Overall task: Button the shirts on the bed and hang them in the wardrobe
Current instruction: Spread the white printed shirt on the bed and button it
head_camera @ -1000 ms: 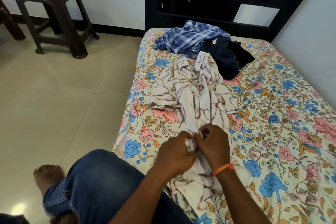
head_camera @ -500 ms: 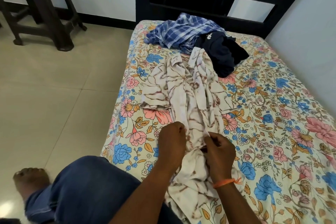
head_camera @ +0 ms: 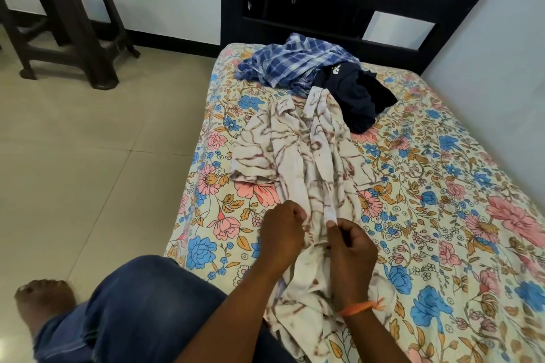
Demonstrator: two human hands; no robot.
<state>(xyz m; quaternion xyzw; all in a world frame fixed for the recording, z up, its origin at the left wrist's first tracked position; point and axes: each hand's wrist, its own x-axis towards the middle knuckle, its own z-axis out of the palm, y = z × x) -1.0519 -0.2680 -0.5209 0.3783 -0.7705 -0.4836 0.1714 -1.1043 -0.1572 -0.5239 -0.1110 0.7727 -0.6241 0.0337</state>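
Cream marbled shirt (head_camera: 306,162) lies lengthwise on the floral bed (head_camera: 442,215), its two front edges pinched apart by left hand (head_camera: 281,231) and right hand (head_camera: 351,244), likely lining up a button.

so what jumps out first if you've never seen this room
The loud floral bedsheet, then the cream brown-veined shirt spread down its middle with both hands at its front edges: left hand and right hand each pinch the cloth. Behind lie a blue checked shirt and a dark navy garment.
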